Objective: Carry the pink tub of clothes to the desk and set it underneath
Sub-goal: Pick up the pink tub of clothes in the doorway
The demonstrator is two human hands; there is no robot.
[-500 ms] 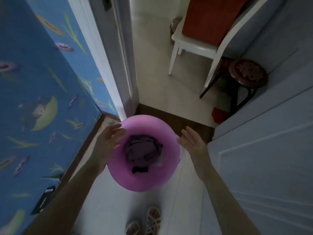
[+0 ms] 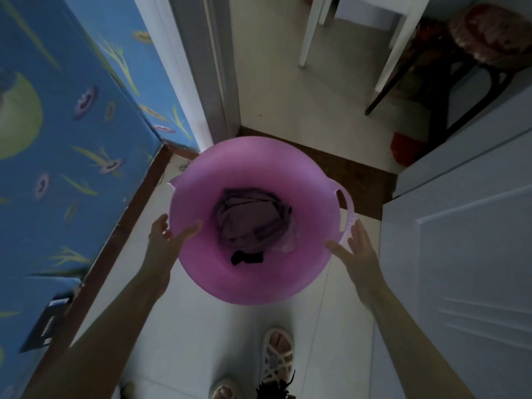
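The pink tub [image 2: 259, 162] stands on the pale tiled floor just inside a doorway, straight below me. Purple clothes [image 2: 253, 223] and a small black item [image 2: 247, 257] lie in its bottom. My left hand [image 2: 169, 237] is at the tub's left rim, thumb over the inside and fingers outside, not closed. My right hand [image 2: 354, 251] is spread open beside the right handle [image 2: 349, 214], its fingertips close to it. No desk is in view.
A blue patterned surface [image 2: 72, 139] runs along the left. A white door [image 2: 460, 254] stands open on the right. Past the brown threshold [image 2: 345, 174] are white chair legs [image 2: 308, 38], a dark stool [image 2: 489, 33] and a red object [image 2: 403, 151]. My sandalled foot [image 2: 276, 358] is below the tub.
The view has come closer to the tub. Both hands have dropped to the near sides of its rim, and the left thumb now lies over the rim.
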